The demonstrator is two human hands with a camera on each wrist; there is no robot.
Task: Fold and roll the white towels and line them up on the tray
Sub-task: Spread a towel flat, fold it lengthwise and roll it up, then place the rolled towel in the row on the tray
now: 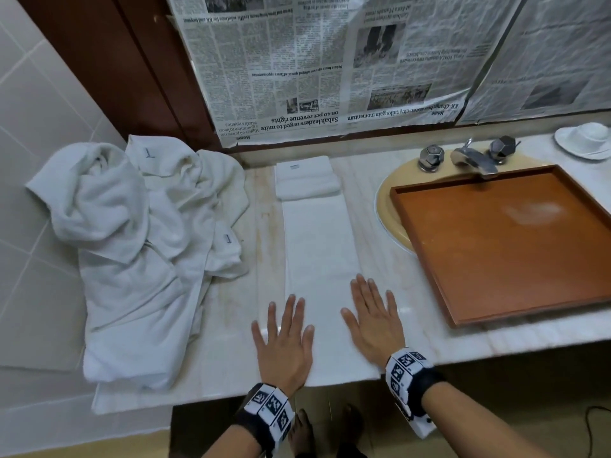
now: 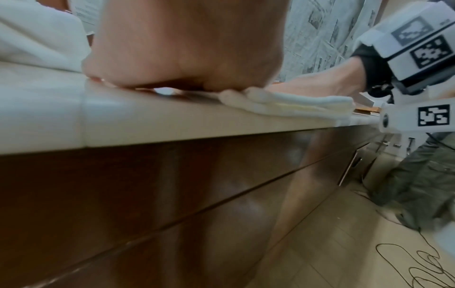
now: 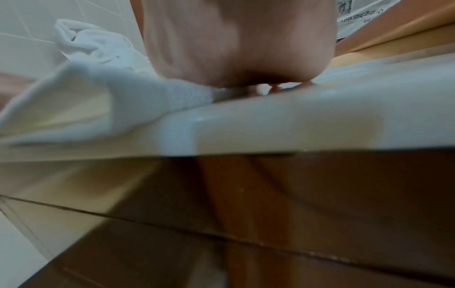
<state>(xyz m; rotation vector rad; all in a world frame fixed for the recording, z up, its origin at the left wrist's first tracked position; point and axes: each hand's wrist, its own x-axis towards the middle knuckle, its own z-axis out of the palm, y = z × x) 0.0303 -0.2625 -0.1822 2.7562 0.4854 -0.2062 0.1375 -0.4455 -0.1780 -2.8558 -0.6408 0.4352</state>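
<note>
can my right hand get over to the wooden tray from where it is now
Probably yes. The right hand lies flat on the folded towel strip, holding nothing, and the tray sits just to its right with bare counter between.

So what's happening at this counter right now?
A person is folding a white towel into a long strip on the marble counter. The left hand and right hand lie flat, fingers spread, on its near end. A heap of unfolded towels lies to the left. The wooden tray over the sink holds no towels yet.
</note>
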